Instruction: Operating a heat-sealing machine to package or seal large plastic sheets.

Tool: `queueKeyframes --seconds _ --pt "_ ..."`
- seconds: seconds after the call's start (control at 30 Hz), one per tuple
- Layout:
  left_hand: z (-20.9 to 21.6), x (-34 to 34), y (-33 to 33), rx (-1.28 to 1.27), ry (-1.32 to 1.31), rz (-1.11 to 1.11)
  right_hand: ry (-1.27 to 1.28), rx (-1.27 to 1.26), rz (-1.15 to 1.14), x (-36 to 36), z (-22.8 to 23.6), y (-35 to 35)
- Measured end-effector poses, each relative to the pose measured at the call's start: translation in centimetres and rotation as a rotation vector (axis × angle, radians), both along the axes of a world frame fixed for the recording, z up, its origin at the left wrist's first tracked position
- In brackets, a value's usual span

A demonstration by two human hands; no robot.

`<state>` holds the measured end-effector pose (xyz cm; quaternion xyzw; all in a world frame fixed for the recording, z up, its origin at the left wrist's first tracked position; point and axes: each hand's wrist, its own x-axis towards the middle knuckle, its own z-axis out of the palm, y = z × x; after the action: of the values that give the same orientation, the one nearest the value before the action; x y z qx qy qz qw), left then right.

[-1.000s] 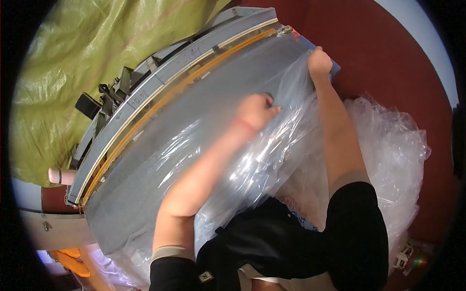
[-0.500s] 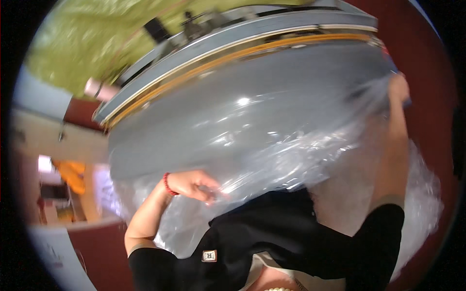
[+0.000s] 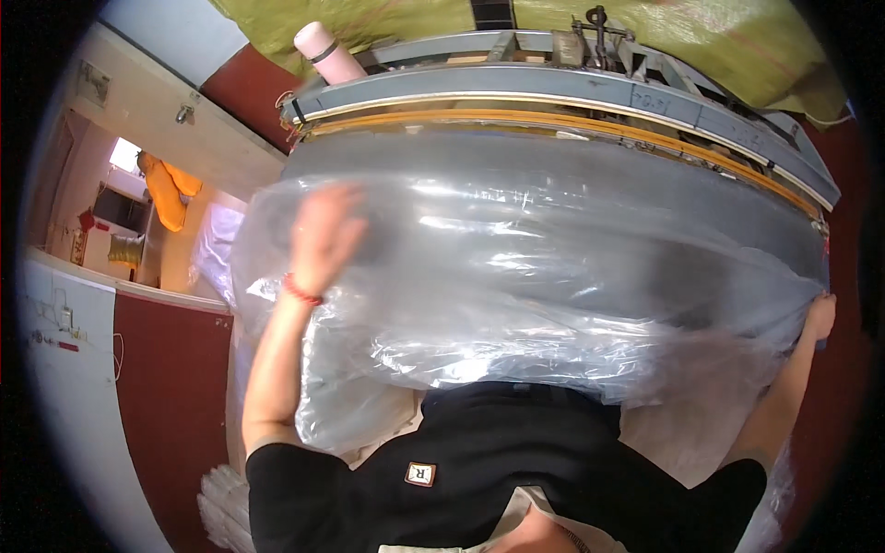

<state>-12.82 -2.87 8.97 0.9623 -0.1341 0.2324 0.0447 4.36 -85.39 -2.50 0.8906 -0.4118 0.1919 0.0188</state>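
Observation:
A wide clear plastic sheet (image 3: 516,313) lies over a grey table (image 3: 442,152) in front of me and hangs down toward my body, creased and shiny along the near side. My left hand (image 3: 329,235), slightly blurred, reaches over the sheet's left part with fingers stretched out and nothing in them. Whether the palm presses on the film or hovers just above it, I cannot tell. At the table's right end, my right hand (image 3: 820,316) is closed on the edge of the sheet, which is drawn into folds toward it.
Along the table's far side runs a long grey metal bar (image 3: 553,81) with an orange strip (image 3: 516,118) below it. A pink roll (image 3: 329,52) stands behind its left end. Green-yellow sheeting (image 3: 719,41) lies beyond. More plastic film (image 3: 226,507) is gathered at lower left.
My left hand has moved from the near edge out over the sheet, its fingers spreading. My right hand, still holding the sheet, has come nearer to me. The view has turned, and the sheet lies flatter.

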Motion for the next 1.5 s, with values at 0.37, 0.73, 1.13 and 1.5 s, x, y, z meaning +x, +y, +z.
queueKeyframes --seconds 0.37,0.73,1.13,1.5 --pt "-7.7 4.7 2.7 -0.111 0.021 0.137 -0.046 0.022 0.005 0.1 -0.5 -2.8" --pt "-8.3 8.6 1.8 -0.500 0.043 0.366 -0.988 0.672 0.383 -6.2 0.9 -11.9" --pt "-7.1 9.2 2.0 -0.278 -0.035 0.283 -0.817 0.711 0.347 -6.4 1.9 -12.6" --pt "-13.8 18.5 16.0 -0.854 -0.346 0.538 -0.938 0.431 0.444 12.0 -2.3 4.2"
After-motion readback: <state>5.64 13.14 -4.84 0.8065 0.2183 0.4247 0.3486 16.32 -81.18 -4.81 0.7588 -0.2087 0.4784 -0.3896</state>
